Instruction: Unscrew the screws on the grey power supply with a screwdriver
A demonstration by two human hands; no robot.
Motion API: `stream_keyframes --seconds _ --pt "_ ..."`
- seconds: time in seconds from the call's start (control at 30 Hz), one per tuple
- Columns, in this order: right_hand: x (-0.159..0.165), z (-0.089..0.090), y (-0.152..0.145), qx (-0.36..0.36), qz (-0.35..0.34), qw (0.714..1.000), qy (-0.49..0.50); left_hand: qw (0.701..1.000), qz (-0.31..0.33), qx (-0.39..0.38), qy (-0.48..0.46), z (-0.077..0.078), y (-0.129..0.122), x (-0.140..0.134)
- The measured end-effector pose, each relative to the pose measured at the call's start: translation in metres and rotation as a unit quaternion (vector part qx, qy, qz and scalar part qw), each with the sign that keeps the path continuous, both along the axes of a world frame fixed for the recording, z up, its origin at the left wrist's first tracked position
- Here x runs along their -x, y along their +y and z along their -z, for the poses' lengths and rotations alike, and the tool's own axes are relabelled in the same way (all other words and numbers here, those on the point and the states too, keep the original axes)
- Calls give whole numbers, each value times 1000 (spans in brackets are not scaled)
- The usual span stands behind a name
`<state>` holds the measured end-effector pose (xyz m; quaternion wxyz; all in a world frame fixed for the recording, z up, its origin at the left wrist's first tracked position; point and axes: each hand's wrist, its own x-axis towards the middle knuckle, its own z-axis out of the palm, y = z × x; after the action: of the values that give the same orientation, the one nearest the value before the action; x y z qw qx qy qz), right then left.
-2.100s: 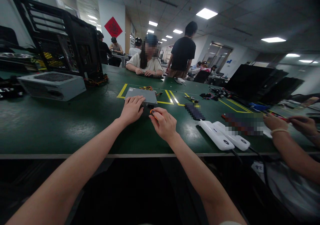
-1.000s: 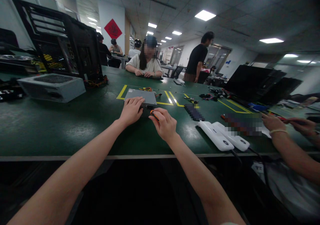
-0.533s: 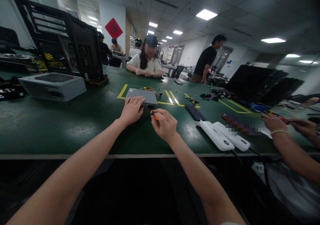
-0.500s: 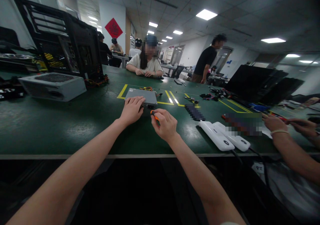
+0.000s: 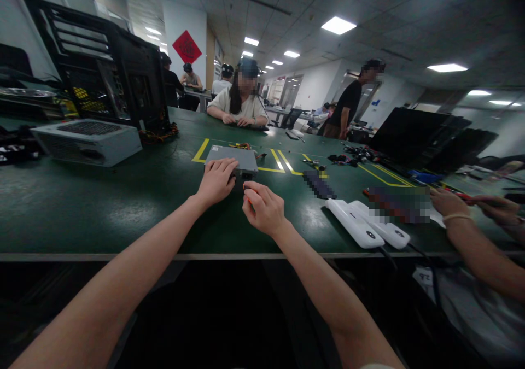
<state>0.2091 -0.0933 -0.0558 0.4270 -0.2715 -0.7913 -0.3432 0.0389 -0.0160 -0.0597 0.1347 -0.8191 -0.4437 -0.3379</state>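
Observation:
A flat grey metal computer power supply lies on the green table, with coloured wires at its far side and a dark socket on the near face. My left hand lies over its near left part, fingers on top and thumb down at the front, gripping it. Just in front of the unit's near right corner, my right hand is closed around a small orange-and-black screwdriver. Only a bit of its handle shows; my fingers hide most of it, and I cannot make out the shaft.
On the left stand a larger grey power supply and an open black computer case. White devices with cables lie right of my hands, near a blurred dark phone-like object. A co-worker's hands work at the far right; another person sits opposite.
My right hand has shifted slightly left and turned, so less of the orange handle shows. My left hand and the power supply stay put. A person standing behind has moved right.

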Motion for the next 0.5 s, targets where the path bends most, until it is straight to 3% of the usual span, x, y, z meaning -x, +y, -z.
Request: stream_keyframes --seconds 0.27,0.5 --pt "0 0 -1 2 3 1000 -17 1000 -2 8 -3 0 1 0" --pt "5 -3 -5 -26 -11 995 -93 1000 2 3 1 0 1 1"
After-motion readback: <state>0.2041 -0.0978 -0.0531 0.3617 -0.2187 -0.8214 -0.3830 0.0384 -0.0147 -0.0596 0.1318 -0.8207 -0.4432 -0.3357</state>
